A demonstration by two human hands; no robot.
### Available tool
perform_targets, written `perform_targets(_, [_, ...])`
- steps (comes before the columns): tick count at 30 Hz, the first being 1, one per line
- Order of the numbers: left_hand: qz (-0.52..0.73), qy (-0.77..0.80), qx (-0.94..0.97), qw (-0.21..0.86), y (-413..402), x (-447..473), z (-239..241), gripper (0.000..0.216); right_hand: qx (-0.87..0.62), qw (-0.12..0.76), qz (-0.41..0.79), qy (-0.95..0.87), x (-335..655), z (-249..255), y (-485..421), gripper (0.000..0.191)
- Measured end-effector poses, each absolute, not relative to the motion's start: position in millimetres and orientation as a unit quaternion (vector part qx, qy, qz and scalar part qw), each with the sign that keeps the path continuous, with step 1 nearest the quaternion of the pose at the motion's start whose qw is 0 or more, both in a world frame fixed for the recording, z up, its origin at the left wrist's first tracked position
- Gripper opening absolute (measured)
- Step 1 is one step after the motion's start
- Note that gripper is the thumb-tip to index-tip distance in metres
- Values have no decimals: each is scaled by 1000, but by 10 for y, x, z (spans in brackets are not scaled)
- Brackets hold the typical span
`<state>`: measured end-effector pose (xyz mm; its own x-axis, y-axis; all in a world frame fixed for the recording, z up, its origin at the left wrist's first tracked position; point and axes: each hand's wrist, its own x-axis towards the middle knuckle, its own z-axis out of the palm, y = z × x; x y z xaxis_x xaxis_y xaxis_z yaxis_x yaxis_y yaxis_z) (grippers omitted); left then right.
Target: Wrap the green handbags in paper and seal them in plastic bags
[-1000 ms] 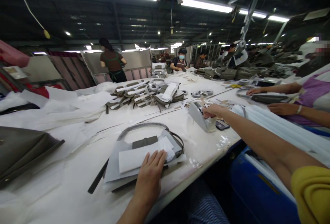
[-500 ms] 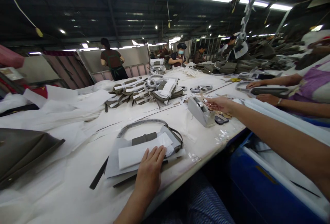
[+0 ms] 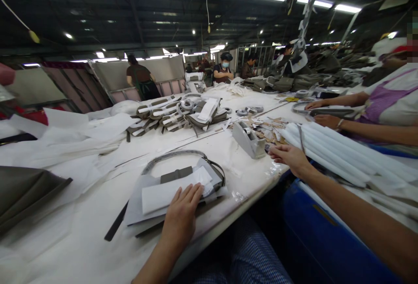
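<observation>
My left hand lies flat, fingers stretched, on a folded white paper wrap over a grey-brown handbag. The bag lies on its side on the table, with grey sheeting around it. Its wrapped handle arches toward the far side, and a dark strap end sticks out at the left. Just right of a grey tape dispenser, my right hand has its fingers closed at a small dark flat object. My fingers cover most of that object.
Behind the bag lies a pile of wrapped straps and bag parts. White sheets and another dark bag are at the left. White rolls and a blue bin stand right. A co-worker's hands work beyond them.
My right hand has drawn back toward me, from the scraps beside the tape dispenser to the small dark object. My left hand stays on the bag. The view has shifted slightly right.
</observation>
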<state>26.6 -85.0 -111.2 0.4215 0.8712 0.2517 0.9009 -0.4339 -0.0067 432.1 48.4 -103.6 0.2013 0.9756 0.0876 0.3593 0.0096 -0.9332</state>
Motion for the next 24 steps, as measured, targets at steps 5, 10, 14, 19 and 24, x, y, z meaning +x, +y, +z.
perform_targets(5, [-102,-529,-840,58,-850,249,-991,87,-650,457,332,-509,4344,-1325,509,27])
perform_targets(10, [-97,-524,-845,42,-840,222,-915,88,-649,415,282,-572,4498,-1325,361,23])
perform_targets(14, [-93,-521,-848,31,-841,219,-897,89,-548,350,157,-743,4554,-1133,158,25])
perform_targets(19, [-95,-530,-842,16,-846,236,-880,85,-371,240,69,-894,4190,-692,-53,21])
perform_targets(24, [-100,-520,-848,5,-840,244,-854,75,-248,169,102,-948,3401,-292,-105,18])
